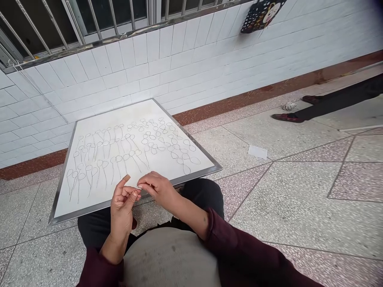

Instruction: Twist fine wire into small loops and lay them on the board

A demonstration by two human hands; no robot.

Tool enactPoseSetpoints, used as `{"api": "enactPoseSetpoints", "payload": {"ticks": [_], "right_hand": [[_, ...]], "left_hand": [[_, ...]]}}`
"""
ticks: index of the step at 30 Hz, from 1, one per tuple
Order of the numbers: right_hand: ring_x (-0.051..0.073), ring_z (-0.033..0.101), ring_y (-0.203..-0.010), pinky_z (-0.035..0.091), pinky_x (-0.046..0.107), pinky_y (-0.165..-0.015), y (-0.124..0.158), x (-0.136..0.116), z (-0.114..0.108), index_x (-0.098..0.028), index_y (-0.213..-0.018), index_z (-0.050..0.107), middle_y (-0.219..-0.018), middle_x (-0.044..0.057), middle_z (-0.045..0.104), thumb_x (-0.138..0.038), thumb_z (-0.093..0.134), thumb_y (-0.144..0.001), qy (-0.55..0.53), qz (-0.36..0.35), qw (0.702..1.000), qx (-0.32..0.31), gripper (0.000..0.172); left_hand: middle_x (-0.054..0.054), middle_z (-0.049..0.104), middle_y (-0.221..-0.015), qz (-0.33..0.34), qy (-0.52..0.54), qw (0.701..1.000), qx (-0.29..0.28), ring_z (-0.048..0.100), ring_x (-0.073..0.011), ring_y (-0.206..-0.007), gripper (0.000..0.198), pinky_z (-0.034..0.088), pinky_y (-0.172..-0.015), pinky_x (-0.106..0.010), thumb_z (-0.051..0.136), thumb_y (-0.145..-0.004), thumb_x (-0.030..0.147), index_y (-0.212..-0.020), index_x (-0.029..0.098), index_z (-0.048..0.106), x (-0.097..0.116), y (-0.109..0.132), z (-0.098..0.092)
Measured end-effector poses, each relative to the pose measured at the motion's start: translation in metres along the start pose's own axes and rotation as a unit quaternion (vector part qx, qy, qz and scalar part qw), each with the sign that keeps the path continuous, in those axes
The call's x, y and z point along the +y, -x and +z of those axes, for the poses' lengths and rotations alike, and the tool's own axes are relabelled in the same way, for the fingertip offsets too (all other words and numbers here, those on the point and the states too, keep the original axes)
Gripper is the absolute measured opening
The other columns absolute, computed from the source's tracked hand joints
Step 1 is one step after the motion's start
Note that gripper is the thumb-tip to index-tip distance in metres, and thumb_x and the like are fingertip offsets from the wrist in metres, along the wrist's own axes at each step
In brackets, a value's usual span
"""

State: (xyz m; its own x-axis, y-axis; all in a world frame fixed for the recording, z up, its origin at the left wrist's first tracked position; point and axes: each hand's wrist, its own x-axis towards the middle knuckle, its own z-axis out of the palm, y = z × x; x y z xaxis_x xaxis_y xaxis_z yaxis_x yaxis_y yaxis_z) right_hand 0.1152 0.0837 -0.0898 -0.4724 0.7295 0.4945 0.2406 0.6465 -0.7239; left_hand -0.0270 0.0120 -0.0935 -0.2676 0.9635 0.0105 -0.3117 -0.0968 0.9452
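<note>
My left hand point(122, 201) is raised over the near edge of the board, its thumb pinching against the bent fingers. The left index finger points up, with a tan wrap on its tip. Touching it from the right, my right hand point(158, 189) is closed in a pinch. A thin wire seems to run between the fingertips, mostly hidden. Beyond the hands lies a white board point(98, 195) with a grey metal rim, tilted across my knees. Rows of looped wires point(101, 163) with long tails cover its left and middle; double-looped wires point(155, 147) lie to the right.
A white tiled wall point(125, 75) with a barred window point(89, 20) stands behind the board. A dark patterned bag point(260, 18) hangs there. On the speckled floor are a white paper point(257, 152), a striped ball-like thing point(289, 106) and another person's shoes point(287, 117).
</note>
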Motion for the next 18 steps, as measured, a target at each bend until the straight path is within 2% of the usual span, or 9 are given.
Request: {"api": "enactPoseSetpoints", "payload": {"ticks": [3, 7, 9, 12, 18], "right_hand": [[0.012, 0.054, -0.065, 0.044, 0.024, -0.062, 0.0010, -0.0023, -0.0027, -0.019, -0.081, 0.065, -0.070, -0.001, 0.063, -0.033, 0.057, -0.091, -0.105, 0.100, 0.989, -0.024, 0.019], [0.008, 0.048, -0.048, 0.040, 0.019, -0.046, 0.0055, -0.0056, -0.0027, -0.019, -0.084, 0.063, -0.056, -0.005, 0.053, -0.039, 0.056, -0.088, -0.268, 0.241, 0.931, -0.051, 0.022], [0.008, 0.049, -0.047, 0.042, 0.019, -0.045, 0.0069, -0.0053, -0.0008, -0.018, -0.082, 0.062, -0.055, -0.006, 0.054, -0.041, 0.058, -0.086, -0.303, 0.263, 0.915, -0.035, 0.024], [0.008, 0.053, -0.048, 0.046, 0.019, -0.046, 0.0070, -0.0047, 0.0018, -0.019, -0.081, 0.062, -0.058, -0.005, 0.057, -0.042, 0.061, -0.083, -0.319, 0.272, 0.908, -0.007, 0.024], [0.009, 0.055, -0.048, 0.049, 0.020, -0.045, 0.0066, -0.0092, 0.0027, -0.020, -0.078, 0.062, -0.059, -0.005, 0.058, -0.038, 0.063, -0.081, -0.300, 0.266, 0.916, 0.028, 0.018]], "left_hand": [[0.001, 0.064, -0.079, -0.005, 0.018, 0.999, 0.027, 0.057, -0.0116, -0.072, 0.053, 0.047, -0.071, -0.024, 0.074, -0.079, 0.028, -0.128, 0.025, 0.056, -0.0006, -0.0018, -0.0007], [0.000, 0.065, -0.081, -0.009, 0.039, 0.998, 0.039, 0.060, -0.0130, -0.077, 0.056, 0.048, -0.071, -0.025, 0.076, -0.077, 0.028, -0.128, 0.025, 0.056, -0.0020, -0.0029, -0.0002], [0.000, 0.065, -0.082, -0.015, 0.041, 0.999, 0.031, 0.061, -0.0137, -0.081, 0.055, 0.048, -0.072, -0.025, 0.075, -0.077, 0.029, -0.128, 0.026, 0.056, -0.0029, -0.0016, 0.0011], [0.000, 0.064, -0.080, -0.022, 0.034, 0.999, 0.013, 0.062, -0.0142, -0.082, 0.050, 0.049, -0.071, -0.025, 0.072, -0.080, 0.030, -0.127, 0.025, 0.057, -0.0040, 0.0020, 0.0037], [0.000, 0.066, -0.083, -0.031, 0.024, 0.999, -0.005, 0.063, -0.0136, -0.078, 0.046, 0.049, -0.073, -0.027, 0.070, -0.082, 0.032, -0.126, 0.025, 0.057, -0.0052, 0.0055, 0.0061]]}}
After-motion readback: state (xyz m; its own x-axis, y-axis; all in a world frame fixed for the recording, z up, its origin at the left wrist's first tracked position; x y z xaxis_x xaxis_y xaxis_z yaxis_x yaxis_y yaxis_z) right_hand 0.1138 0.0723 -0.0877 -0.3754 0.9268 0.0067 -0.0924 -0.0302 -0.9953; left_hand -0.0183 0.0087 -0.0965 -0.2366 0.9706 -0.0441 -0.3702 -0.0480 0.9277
